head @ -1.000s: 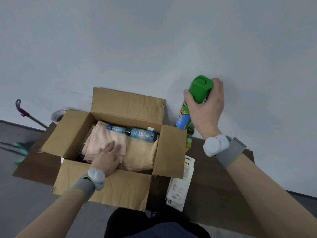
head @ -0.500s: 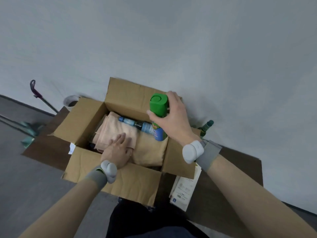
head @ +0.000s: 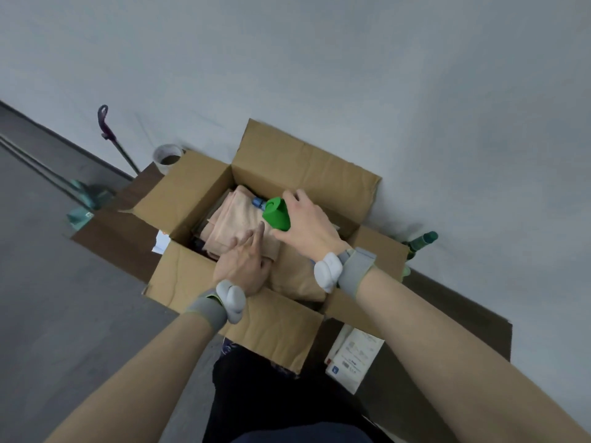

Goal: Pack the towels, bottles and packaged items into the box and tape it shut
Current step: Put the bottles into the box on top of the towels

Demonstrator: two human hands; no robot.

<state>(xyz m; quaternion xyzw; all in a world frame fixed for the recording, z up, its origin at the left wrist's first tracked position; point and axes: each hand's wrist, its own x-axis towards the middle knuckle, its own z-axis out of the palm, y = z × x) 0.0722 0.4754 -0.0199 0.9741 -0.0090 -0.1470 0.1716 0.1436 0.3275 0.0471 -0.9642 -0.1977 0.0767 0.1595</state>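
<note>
An open cardboard box (head: 179, 199) stands on a dark brown table (head: 447, 321) against the wall. Folded peach towels (head: 233, 219) fill its inside, and the blue cap end of a bottle (head: 257, 202) shows at the back. My right hand (head: 307, 222) grips a spray can by its green cap (head: 276, 214), tilted over the towels inside the box; the can's body is hidden under the hand. My left hand (head: 243, 260) lies flat on the towels with fingers spread, just in front of the can.
White packaged items (head: 355, 356) lie on the table right of the box. A green bottle (head: 422, 239) stands behind the right flap. A roll of tape (head: 168, 156) sits at the back left corner. A mop (head: 86, 193) leans on the wall at the left.
My right hand has carried the green-capped can from beside the box to inside it and tilted it down over the towels. My left hand has stayed on the towels.
</note>
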